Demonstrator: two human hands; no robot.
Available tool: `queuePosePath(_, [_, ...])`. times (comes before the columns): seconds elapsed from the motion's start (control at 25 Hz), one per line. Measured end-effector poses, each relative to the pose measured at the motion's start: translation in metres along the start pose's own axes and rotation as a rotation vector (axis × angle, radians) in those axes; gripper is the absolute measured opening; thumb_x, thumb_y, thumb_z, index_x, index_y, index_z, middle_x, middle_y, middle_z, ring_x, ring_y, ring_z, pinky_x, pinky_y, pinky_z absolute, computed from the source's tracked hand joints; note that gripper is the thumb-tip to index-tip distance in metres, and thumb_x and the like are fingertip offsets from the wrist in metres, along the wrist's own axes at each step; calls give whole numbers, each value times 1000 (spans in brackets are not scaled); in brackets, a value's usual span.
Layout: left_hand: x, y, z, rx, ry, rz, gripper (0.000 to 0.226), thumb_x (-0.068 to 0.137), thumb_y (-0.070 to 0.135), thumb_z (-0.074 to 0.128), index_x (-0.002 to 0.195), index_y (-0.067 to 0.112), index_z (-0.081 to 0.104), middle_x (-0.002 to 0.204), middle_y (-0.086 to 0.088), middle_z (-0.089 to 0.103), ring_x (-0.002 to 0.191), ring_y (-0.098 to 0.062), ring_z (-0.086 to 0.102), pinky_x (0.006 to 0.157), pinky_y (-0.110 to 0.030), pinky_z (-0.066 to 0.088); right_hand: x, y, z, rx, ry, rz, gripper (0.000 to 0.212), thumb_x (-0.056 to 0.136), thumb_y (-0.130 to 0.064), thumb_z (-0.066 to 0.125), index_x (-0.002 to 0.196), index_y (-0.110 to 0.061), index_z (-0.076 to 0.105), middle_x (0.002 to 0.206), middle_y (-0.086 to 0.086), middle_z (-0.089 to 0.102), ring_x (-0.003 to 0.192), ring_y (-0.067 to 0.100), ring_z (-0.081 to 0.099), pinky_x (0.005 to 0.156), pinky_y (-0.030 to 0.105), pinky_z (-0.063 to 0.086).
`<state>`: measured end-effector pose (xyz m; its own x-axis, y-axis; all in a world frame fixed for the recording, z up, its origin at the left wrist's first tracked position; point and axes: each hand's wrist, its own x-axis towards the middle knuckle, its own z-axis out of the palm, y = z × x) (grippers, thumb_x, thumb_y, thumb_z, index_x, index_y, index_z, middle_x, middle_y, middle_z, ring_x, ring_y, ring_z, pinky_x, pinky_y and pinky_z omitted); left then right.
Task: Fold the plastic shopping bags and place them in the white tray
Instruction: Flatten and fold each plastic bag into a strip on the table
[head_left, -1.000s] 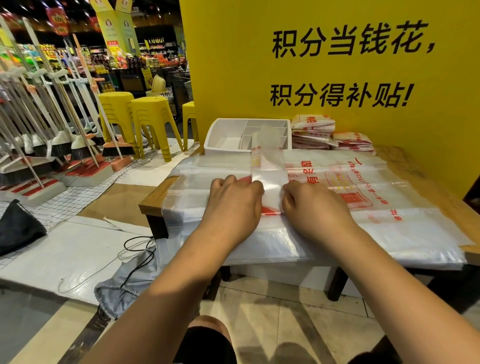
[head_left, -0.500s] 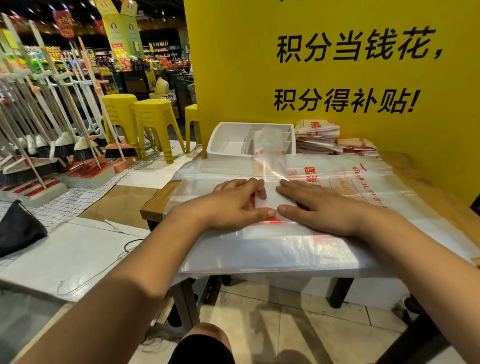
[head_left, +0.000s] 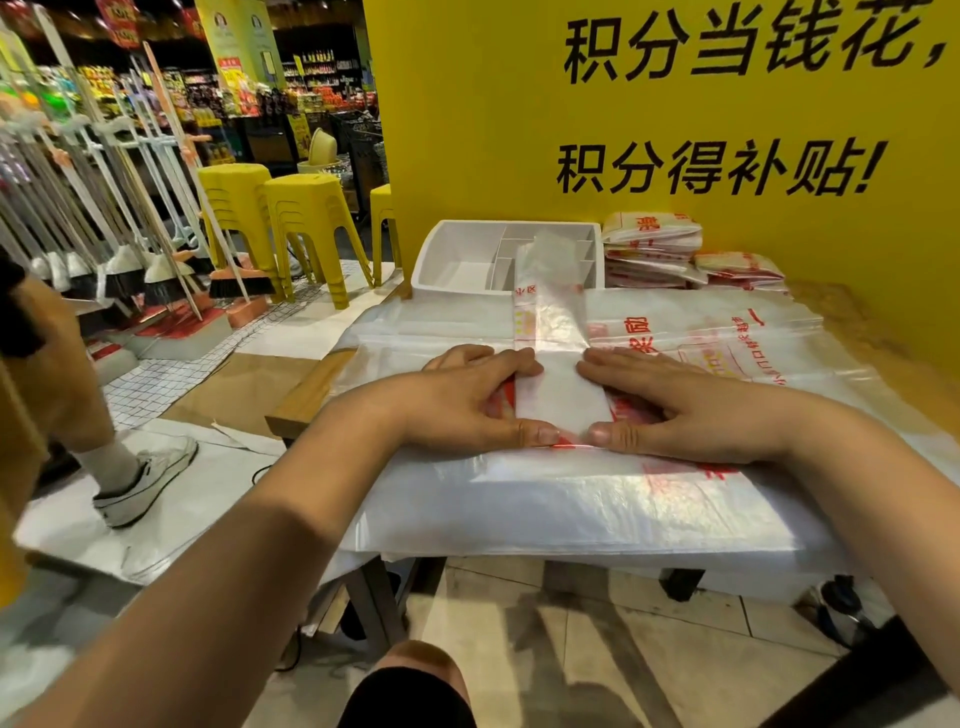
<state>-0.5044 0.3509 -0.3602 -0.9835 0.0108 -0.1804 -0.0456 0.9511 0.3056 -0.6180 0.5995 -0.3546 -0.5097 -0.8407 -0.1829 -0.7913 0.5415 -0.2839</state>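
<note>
A clear plastic shopping bag with red print, folded into a long narrow strip (head_left: 556, 332), lies across a flat stack of unfolded bags (head_left: 571, 499) on the wooden table. Its near end is folded over into a white rectangle. My left hand (head_left: 467, 400) presses flat on the left side of that fold. My right hand (head_left: 675, 410) lies flat on the right side, and the two thumbs nearly meet at the near edge. The strip's far end reaches into the white tray (head_left: 447, 249), which has several compartments and stands behind the stack.
Two piles of folded bags (head_left: 654, 254) sit right of the tray against the yellow wall (head_left: 519, 130). Yellow stools (head_left: 306, 228) and a rack of brooms (head_left: 104, 234) stand to the left. A person's leg and sneaker (head_left: 140, 478) are on the floor at left.
Both hands have spread from curled to flat, pressing down the near fold of the strip. A person's leg has come into view at the left.
</note>
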Motion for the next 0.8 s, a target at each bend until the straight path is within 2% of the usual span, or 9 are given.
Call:
queuePosePath(0.16, [-1,3,1,26,29,3,89,67,95,44,143,59,19,161,7,17,150,-19,10,122,-46,20,0,-4,-2,14,2,-14,90,78,-82,44,155,-47,12,162,-26,1,149,-3,-2,121,27,0])
queuePosePath(0.24, [-6,6,0,56,57,57,93,69,94,43,149,52,20,162,8,19,150,-20,10,122,-47,20,-1,-6,-7,-24,-7,-16,94,77,-84,44,156,-45,13,164,-22,4,149,0,3,121,27,3])
queuePosePath(0.36, [-15,9,-8,78,-10,134,103,71,86,57,154,42,15,164,13,14,151,-14,12,124,-42,18,-5,-13,-18,-73,-38,-34,105,70,-88,52,157,-40,14,164,-19,10,149,5,12,123,30,12])
queuePosePath(0.44, [-19,10,-13,75,6,161,106,69,83,64,154,41,17,162,14,19,148,-11,19,123,-39,22,-7,-16,-20,-94,-32,-64,109,67,-88,57,156,-39,16,163,-18,14,149,6,16,123,32,17])
queuePosePath(0.52, [-24,10,-14,68,70,206,97,73,77,67,152,41,25,157,16,28,144,-6,25,121,-34,24,-13,-21,-20,-130,-35,-73,115,60,-94,57,154,-43,15,161,-20,14,148,7,17,122,36,21])
queuePosePath(0.64, [-32,10,-10,-6,151,263,70,87,54,69,148,37,38,150,15,40,137,1,34,117,-21,28,-21,-26,-13,-149,-8,-83,115,58,-96,53,154,-44,16,155,-20,21,142,7,25,120,37,27])
queuePosePath(0.72, [-36,13,-7,-94,208,276,54,92,37,69,142,34,49,142,13,49,130,1,43,112,-20,34,-27,-28,-6,-110,101,-108,102,65,-94,48,151,-42,28,146,-20,33,133,4,36,114,31,34])
queuePosePath(0.8, [-41,18,-1,-184,270,291,41,93,25,69,132,31,60,132,12,58,120,1,53,105,-22,42,-34,-29,3,-69,221,-148,79,76,-83,45,143,-42,42,136,-21,43,125,2,44,106,27,39])
